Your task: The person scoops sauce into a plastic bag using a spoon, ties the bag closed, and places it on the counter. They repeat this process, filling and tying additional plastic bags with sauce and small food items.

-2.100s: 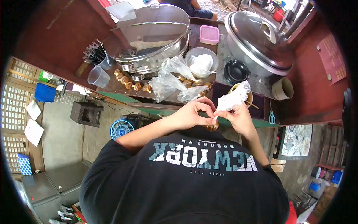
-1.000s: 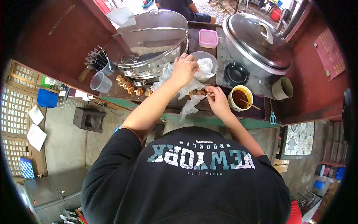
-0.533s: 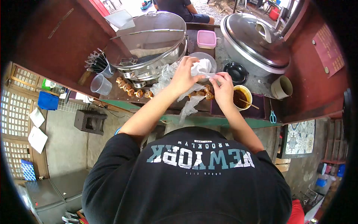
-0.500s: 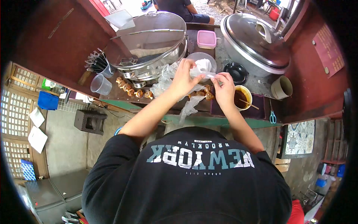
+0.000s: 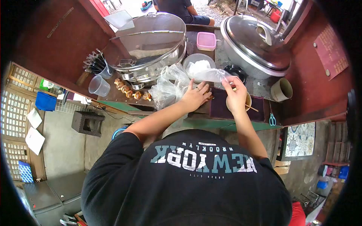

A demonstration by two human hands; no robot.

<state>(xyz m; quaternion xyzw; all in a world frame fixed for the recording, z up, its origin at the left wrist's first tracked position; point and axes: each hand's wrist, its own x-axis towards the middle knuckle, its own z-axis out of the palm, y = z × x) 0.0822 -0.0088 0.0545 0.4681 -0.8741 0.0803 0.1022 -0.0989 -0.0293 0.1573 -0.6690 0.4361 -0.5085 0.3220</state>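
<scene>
My right hand [image 5: 236, 97] pinches one end of a narrow clear plastic bag [image 5: 212, 75], which stretches left over a round clear tub [image 5: 203, 59] with white material inside. Lower on the counter, my left hand [image 5: 196, 97] is spread palm down, fingers apart, covering most of some brown skewered pieces. Crumpled clear plastic [image 5: 166, 86] lies beside its wrist. A cup of dark sauce [image 5: 248, 100] with a stick in it is partly hidden behind my right hand. Left of the crumpled plastic rests a skewer of glazed brown pieces [image 5: 130, 92].
A large lidded steel pot [image 5: 256, 45] stands at the right and a glass-covered steel container [image 5: 154, 45] at the left. A pink-lidded box [image 5: 206, 41], black bowl [image 5: 236, 72], brown cup [image 5: 281, 90] and blue scissors [image 5: 272, 119] are nearby. A seated person [image 5: 181, 11] is beyond the counter.
My left hand has let go of the plastic bag and moved down onto the counter, its fingers spreading. My right hand has shifted slightly right and down, the bag now drawn out lengthwise.
</scene>
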